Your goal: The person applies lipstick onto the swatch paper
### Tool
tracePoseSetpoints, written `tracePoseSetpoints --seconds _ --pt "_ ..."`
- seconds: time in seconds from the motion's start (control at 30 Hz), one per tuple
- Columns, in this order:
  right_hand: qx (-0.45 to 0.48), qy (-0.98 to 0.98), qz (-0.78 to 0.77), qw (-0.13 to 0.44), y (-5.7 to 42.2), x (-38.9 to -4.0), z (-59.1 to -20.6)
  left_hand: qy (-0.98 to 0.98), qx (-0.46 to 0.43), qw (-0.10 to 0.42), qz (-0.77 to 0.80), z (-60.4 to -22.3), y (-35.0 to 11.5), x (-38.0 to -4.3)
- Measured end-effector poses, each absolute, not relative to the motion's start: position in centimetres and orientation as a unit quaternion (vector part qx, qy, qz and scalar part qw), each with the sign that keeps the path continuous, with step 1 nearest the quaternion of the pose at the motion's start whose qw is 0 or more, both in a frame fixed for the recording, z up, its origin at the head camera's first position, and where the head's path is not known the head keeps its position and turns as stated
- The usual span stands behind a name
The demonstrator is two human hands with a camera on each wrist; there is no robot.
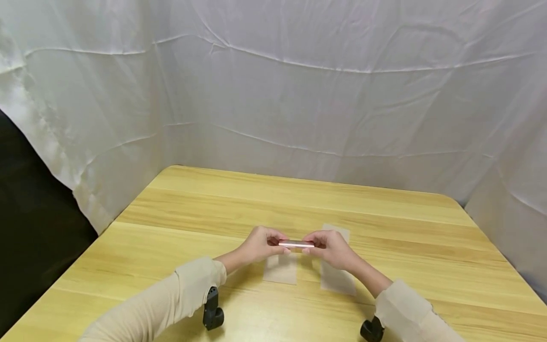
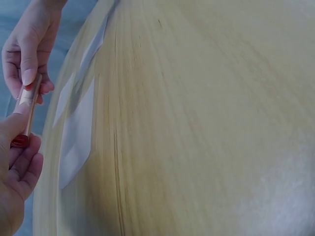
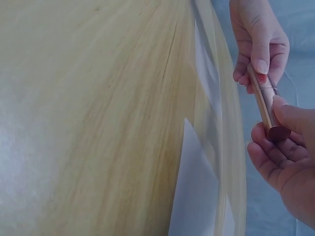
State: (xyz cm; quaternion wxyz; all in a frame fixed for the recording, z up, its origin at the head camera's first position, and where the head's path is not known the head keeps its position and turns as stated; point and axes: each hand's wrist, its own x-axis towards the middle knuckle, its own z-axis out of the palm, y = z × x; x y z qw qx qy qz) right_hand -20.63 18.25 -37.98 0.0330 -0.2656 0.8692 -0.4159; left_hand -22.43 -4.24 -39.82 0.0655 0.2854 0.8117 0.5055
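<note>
Left hand [image 1: 261, 245] and right hand [image 1: 330, 248] each pinch one end of a rose-gold lipstick tube [image 1: 297, 244], level above two paper sheets [image 1: 281, 268]

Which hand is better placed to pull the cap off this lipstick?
Probably the right hand: it pinches the plain end of the lipstick, while the left hand grips the red-tipped end.
</note>
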Motion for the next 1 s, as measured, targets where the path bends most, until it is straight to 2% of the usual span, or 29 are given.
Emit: tracePoseSetpoints --seconds 0.3,0.53,0.83,1.0 --pt "-0.273 0.875 -0.397 0.037 18.51 -20.36 -37.94 0.81 0.307 0.071 0.495 -39.61 -4.24 -22.28" --pt "-0.281 0.872 -0.401 0.006 18.65 -20.41 -38.03 0.814 0.291 0.05 0.501 -39.66 -3.88 -22.14" --pt "-0.257 0.878 -0.405 0.004 18.63 -20.28 -38.44 0.824 0.286 0.031 0.487 -39.37 -3.6 -21.93" --pt "-0.261 0.879 -0.399 0.004 18.71 -20.17 -38.55 0.82 0.29 0.042 0.492 -39.41 -3.57 -21.86"
